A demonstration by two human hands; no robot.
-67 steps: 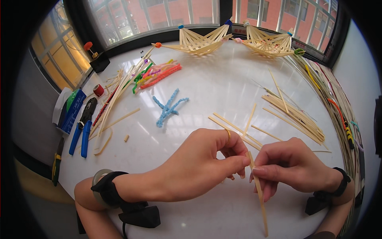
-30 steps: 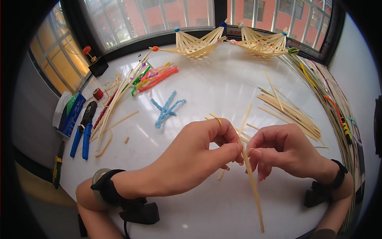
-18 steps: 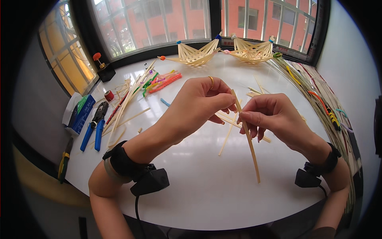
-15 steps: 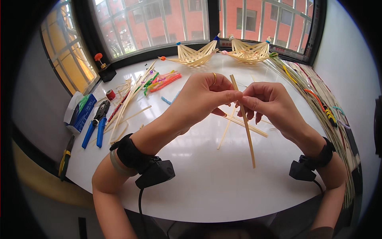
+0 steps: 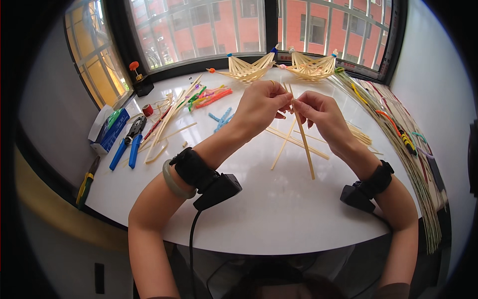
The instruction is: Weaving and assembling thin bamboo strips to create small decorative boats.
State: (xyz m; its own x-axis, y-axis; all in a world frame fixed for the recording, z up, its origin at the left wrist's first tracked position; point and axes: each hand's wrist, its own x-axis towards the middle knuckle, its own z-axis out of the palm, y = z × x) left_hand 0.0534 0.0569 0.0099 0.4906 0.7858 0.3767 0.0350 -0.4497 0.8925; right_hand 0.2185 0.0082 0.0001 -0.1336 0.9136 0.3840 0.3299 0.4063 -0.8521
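Observation:
My left hand [image 5: 264, 105] and my right hand [image 5: 322, 113] meet above the middle of the table, thumbs and fingertips pinched together. Between them is a thin pale bamboo strip [image 5: 305, 144], slanting down toward me. Two narrow ends show above my fingertips; I cannot tell whether they are one split strip or two strips. Other loose bamboo strips [image 5: 311, 149] lie crossed on the table beneath my hands. A small bundle of strips [image 5: 361, 134] is partly hidden behind my right wrist.
Two woven bamboo pieces [image 5: 244, 70] stand by the window. On the left are blue-handled pliers [image 5: 128, 143], a tissue box [image 5: 109, 130], loose strips [image 5: 169, 117] and coloured pipe cleaners [image 5: 214, 97]. Long bamboo strips [image 5: 398, 129] line the white table's [image 5: 239, 219] right side.
The view has shifted, and both hands now sit higher in it, with the strip still between them. Two ends now show above my fingertips, where one broad end showed before.

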